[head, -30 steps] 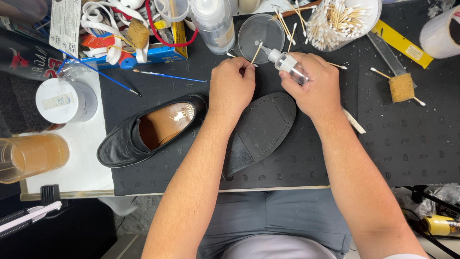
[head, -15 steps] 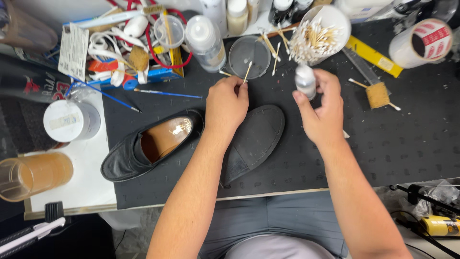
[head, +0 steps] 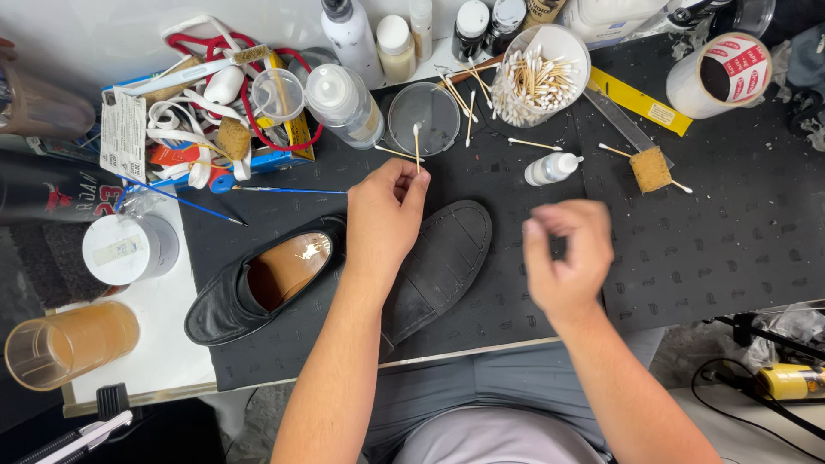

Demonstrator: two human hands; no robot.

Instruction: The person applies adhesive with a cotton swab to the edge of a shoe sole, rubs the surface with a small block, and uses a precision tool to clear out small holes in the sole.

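My left hand (head: pixel 384 219) pinches a wooden cotton swab (head: pixel 418 148), its tip up over a small clear round dish (head: pixel 424 129). Under that hand lie two black shoes: one upright with a tan insole (head: pixel 258 288), the other sole-up (head: pixel 438 266). My right hand (head: pixel 563 258) hovers blurred above the black mat (head: pixel 705 249), fingers loosely curled and holding nothing. A small clear dropper bottle with a white cap (head: pixel 550 168) lies on the mat just beyond it.
A white tub of cotton swabs (head: pixel 537 77), loose swabs, bottles at the back, a yellow ruler (head: pixel 640 103), a foam brush (head: pixel 650 168), a tape roll (head: pixel 720 76), a cluttered box (head: pixel 215 120), a blue brush (head: pixel 288 190), a white jar (head: pixel 127 249) and an amber cup (head: pixel 64 342).
My right hand has put the small dropper bottle down on the mat and drawn back toward me, empty. My left hand still holds the swab by the dish.
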